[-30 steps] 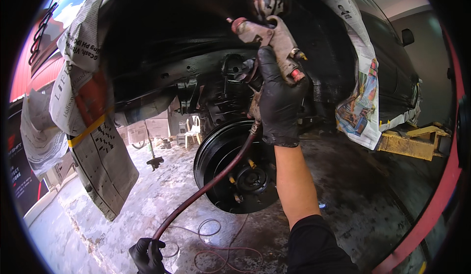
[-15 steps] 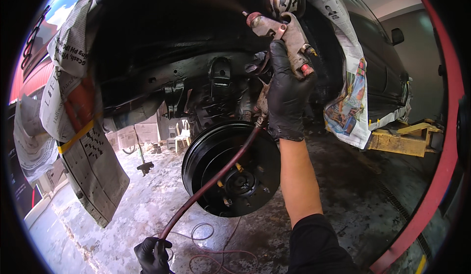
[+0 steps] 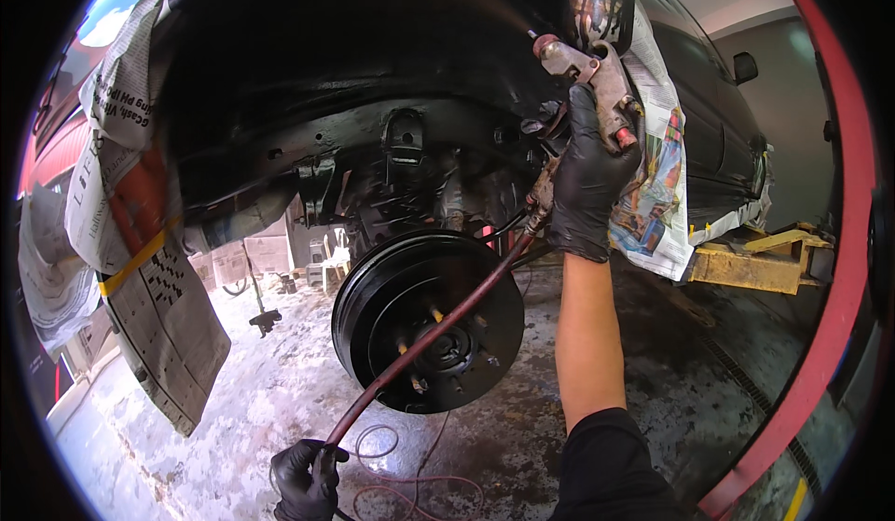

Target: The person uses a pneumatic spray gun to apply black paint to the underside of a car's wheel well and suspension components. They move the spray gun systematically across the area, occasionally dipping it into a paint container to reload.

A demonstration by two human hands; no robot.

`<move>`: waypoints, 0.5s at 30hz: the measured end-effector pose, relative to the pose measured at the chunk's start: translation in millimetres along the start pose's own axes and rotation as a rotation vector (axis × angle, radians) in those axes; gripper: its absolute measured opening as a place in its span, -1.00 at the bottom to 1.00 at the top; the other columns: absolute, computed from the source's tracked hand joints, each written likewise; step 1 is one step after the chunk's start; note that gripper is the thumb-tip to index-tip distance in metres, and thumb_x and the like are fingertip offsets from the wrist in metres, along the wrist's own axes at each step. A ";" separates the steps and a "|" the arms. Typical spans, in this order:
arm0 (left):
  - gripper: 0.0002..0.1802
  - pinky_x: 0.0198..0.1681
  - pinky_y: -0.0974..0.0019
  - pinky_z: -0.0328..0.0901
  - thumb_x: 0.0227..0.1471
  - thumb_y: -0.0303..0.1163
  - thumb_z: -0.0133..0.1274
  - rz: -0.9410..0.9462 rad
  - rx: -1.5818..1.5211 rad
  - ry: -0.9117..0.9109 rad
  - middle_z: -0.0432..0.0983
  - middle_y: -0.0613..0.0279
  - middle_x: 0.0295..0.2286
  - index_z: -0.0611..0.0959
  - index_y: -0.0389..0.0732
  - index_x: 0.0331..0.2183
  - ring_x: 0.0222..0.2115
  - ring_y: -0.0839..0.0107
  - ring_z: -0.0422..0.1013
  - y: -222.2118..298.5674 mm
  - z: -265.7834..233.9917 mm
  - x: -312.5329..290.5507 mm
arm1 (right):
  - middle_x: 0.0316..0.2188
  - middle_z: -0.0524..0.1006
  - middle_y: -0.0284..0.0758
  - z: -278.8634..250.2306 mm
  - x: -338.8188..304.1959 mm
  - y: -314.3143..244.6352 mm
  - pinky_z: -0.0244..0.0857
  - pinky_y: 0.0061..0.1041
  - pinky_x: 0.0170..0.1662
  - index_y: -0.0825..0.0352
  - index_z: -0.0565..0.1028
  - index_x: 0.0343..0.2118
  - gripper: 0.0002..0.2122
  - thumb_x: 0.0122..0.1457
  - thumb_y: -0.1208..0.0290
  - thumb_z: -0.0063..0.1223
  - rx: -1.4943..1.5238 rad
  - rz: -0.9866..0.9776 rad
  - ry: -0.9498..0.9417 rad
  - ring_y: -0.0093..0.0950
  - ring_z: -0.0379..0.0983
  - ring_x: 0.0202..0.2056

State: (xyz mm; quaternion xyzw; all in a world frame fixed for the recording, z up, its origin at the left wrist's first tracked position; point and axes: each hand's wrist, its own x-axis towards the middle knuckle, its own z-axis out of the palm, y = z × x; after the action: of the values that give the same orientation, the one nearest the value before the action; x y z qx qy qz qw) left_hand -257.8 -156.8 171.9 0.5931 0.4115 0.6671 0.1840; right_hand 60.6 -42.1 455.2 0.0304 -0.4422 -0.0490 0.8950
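Note:
Gloved in black, my right hand (image 3: 597, 171) grips a spray gun (image 3: 597, 78) with a paint-stained cup (image 3: 598, 6) on top. Its nozzle points up and left into the black wheel well (image 3: 354, 36), and a faint mist leaves the tip. A dark red hose (image 3: 429, 335) runs from the gun's handle down to the lower left. There my left hand (image 3: 306, 479), also in a black glove, is closed around the hose. Behind the hose sits a round black brake drum (image 3: 429, 321) with studs about its hub.
Newspaper masking hangs at the left (image 3: 168, 325) and along the right panel (image 3: 657, 185). A yellow stand (image 3: 755, 260) is under the vehicle's right side. A red post (image 3: 830, 316) curves down the right edge. Thin cord (image 3: 410, 493) lies coiled on the stained floor (image 3: 242, 428).
My right hand and the spray gun have shifted right and slightly down. My left hand, still on the hose, has moved a little right and up.

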 end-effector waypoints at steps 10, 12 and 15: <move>-0.63 -0.66 0.48 0.07 0.24 -0.28 0.04 -0.016 -0.059 -0.151 0.40 0.36 -0.75 0.61 -0.37 -0.50 -0.76 0.69 0.17 2.2 24.9 2.6 | -0.12 0.59 -0.25 -36.0 16.7 12.3 0.38 -0.48 -0.06 0.51 0.54 -0.07 -0.68 0.18 0.40 0.24 -0.183 -0.140 0.038 -0.50 0.52 -0.13; -0.62 -0.66 0.48 0.07 0.25 -0.27 0.04 -0.036 -0.053 -0.153 0.39 0.38 -0.76 0.61 -0.37 -0.50 -0.76 0.69 0.18 3.4 31.0 1.8 | -0.15 0.59 -0.20 -41.0 18.3 11.3 0.37 -0.45 -0.08 0.50 0.53 -0.10 -0.66 0.18 0.34 0.27 -0.230 -0.103 0.062 -0.46 0.51 -0.15; -0.62 -0.66 0.49 0.06 0.25 -0.25 0.05 -0.070 -0.023 -0.206 0.38 0.41 -0.75 0.63 -0.35 -0.49 -0.76 0.69 0.19 6.7 32.8 1.4 | -0.18 0.61 -0.21 -48.8 13.0 5.8 0.38 -0.44 -0.10 0.51 0.54 -0.10 -0.66 0.19 0.33 0.27 -0.322 -0.155 0.099 -0.44 0.53 -0.18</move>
State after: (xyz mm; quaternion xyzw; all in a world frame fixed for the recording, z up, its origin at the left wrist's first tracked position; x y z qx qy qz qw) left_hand -225.7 -148.9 176.6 0.6416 0.4031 0.6004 0.2555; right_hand 107.6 -37.3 436.4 -0.0767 -0.3804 -0.1865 0.9026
